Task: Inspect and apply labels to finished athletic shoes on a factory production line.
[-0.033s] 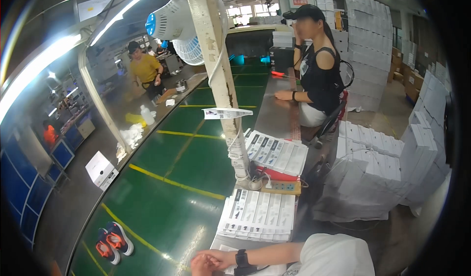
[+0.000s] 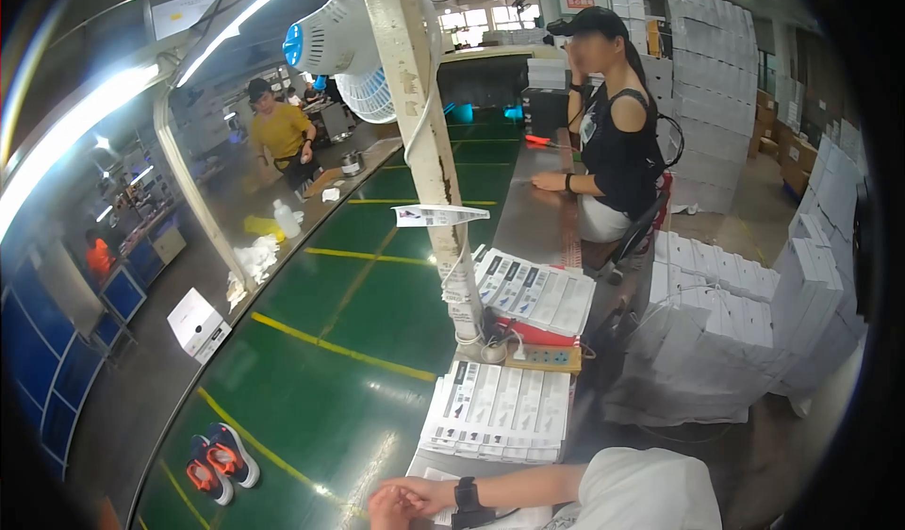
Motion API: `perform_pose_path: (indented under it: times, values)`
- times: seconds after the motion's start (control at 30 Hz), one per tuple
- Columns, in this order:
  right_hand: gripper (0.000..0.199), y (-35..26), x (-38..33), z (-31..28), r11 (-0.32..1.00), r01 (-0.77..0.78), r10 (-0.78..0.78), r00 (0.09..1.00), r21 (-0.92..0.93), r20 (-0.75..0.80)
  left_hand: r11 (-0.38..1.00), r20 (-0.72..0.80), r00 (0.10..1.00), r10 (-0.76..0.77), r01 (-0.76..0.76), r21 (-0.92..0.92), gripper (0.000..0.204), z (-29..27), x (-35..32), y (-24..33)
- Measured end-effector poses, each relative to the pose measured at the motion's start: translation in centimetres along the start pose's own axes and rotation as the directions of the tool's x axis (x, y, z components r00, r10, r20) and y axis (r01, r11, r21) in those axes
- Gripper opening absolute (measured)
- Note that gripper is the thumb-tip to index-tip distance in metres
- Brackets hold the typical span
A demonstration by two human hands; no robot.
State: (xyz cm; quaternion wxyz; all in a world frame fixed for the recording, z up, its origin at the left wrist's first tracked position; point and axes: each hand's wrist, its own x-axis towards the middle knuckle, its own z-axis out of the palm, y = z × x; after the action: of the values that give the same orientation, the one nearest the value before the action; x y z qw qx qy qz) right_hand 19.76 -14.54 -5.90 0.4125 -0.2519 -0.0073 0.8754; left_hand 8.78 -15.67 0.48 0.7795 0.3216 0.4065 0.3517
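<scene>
My right hand [image 2: 422, 494], with a black band at the wrist, meets my left hand [image 2: 386, 508] at the near edge of the green conveyor belt [image 2: 311, 403]. The fingers of both are curled together, and I see nothing held in them. The lower edge cuts off part of my left hand. Just beyond my right forearm lies a stack of white printed cartons [image 2: 500, 417], the things nearest to my hands. A pair of navy and orange shoes [image 2: 247, 459] rests on the belt at the near left, apart from my hands.
A worn post [image 2: 415, 87] carrying a fan [image 2: 330, 40] rises beside a power strip [image 2: 547, 358] and more printed cartons [image 2: 533, 289]. An open white box [image 2: 195, 318] stands at the belt's far side. A seated co-worker [image 2: 617, 143] is farther along, right. White boxes [image 2: 707, 332] are piled at right.
The view has shifted very slightly. My hands, the shoes and the cartons stay as they were.
</scene>
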Motion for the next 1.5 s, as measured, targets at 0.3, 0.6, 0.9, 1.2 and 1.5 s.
perform_pose_path:
  times: [0.3, 0.6, 0.9, 1.2, 1.5]
  values:
    - [0.044, -0.2, 0.3, -0.7, 0.999, 0.002, -0.004, 0.998, -0.046, -0.06, 1.0, 0.194, 0.981, 0.009, -0.007, -0.011, 0.023, -2.3, 2.6, -1.1]
    - [0.043, -1.1, -0.1, -1.4, 0.996, -0.082, 0.084, 0.994, -0.04, 0.074, 0.998, 0.228, 0.973, -0.021, 0.034, -0.054, 0.024, -3.5, 3.2, -1.9]
    - [0.041, -0.7, 1.0, -2.6, 0.994, -0.049, 0.059, 0.993, -0.101, 0.098, 0.999, 0.265, 0.964, -0.021, 0.033, -0.041, 0.025, -3.1, 2.8, -1.6]
    - [0.042, -0.7, 0.3, -1.5, 0.994, -0.031, 0.038, 0.997, -0.105, 0.066, 0.999, 0.247, 0.969, -0.014, 0.024, -0.037, 0.023, -2.8, 2.5, -1.4]
    - [0.046, -1.1, 0.4, -1.9, 0.988, 0.024, -0.001, 0.988, -0.152, 0.152, 0.992, 0.229, 0.973, 0.023, 0.007, -0.128, 0.02, -3.2, 3.7, -3.4]
